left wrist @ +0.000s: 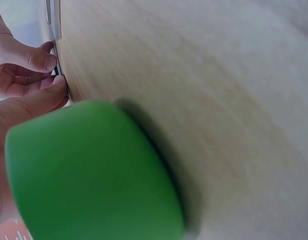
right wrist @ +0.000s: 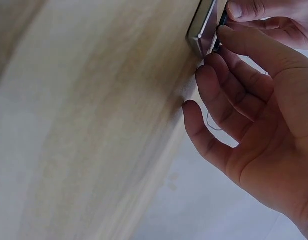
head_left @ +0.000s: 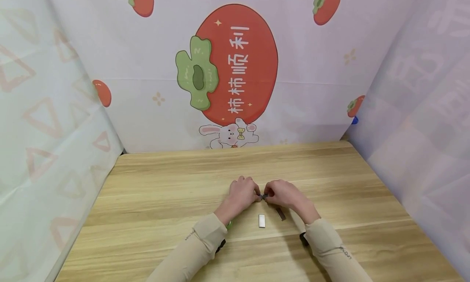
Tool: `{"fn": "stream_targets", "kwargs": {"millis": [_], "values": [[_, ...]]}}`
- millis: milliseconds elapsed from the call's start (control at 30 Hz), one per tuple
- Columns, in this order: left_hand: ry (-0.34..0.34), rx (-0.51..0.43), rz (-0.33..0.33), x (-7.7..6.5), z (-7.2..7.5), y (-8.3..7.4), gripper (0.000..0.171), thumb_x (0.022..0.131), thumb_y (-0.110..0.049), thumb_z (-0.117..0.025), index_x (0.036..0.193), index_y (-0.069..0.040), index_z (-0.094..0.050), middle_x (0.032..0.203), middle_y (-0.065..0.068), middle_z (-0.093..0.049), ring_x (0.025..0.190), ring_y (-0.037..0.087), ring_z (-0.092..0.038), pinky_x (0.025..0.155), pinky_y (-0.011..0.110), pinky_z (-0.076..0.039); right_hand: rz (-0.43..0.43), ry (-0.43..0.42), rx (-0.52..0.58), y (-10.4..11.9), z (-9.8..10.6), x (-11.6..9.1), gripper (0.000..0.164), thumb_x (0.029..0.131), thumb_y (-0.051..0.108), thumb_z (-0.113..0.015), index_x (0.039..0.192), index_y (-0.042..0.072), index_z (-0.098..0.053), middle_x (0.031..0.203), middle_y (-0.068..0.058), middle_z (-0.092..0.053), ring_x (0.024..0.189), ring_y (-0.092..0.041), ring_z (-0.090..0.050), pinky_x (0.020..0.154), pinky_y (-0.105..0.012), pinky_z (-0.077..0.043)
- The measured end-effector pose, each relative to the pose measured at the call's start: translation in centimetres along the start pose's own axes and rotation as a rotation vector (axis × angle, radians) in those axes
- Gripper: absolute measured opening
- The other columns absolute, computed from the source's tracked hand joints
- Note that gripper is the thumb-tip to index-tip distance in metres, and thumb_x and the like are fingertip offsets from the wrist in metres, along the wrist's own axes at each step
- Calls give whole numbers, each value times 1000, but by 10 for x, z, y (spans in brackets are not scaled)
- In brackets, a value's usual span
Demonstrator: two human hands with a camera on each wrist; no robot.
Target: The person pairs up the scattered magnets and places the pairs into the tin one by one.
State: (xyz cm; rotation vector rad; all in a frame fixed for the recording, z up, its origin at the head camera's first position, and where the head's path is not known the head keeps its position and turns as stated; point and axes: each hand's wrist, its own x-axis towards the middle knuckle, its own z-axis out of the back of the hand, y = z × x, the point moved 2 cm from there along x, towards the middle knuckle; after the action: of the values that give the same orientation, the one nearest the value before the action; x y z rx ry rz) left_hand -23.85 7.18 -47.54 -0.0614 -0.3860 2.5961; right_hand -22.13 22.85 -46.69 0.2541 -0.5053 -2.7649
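My left hand [head_left: 242,194] and right hand [head_left: 284,193] meet fingertip to fingertip low over the wooden table. Between them is a small dark flat piece [head_left: 262,196], pinched by thumb and fingers from both sides. The right wrist view shows a sliver of this dark piece [right wrist: 217,46] at the right hand's [right wrist: 264,107] thumb, the other fingers loosely bent. Nearer my body lie a silver rectangular block [head_left: 262,220] and a darker, shiny rectangular block [head_left: 280,214], the latter just under the right hand.
A smooth green rounded object [left wrist: 98,170] stands on the table by my left wrist, mostly hidden under the sleeve in the head view. The wooden table [head_left: 165,184] ends at a printed cloth backdrop [head_left: 147,123], with cloth sides left and right.
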Motion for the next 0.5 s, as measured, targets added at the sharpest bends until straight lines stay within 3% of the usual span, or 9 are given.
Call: {"fn": "stream_targets", "kwargs": {"millis": [500], "values": [[-4, -8, -7, -1, 0, 1, 12, 81, -38, -81, 91, -30, -81, 95, -4, -66, 88, 20, -54, 72, 40, -46, -3, 10, 25, 2, -3, 3, 8, 87, 17, -75, 93, 13, -71, 77, 7, -60, 68, -10, -53, 65, -30, -45]]}}
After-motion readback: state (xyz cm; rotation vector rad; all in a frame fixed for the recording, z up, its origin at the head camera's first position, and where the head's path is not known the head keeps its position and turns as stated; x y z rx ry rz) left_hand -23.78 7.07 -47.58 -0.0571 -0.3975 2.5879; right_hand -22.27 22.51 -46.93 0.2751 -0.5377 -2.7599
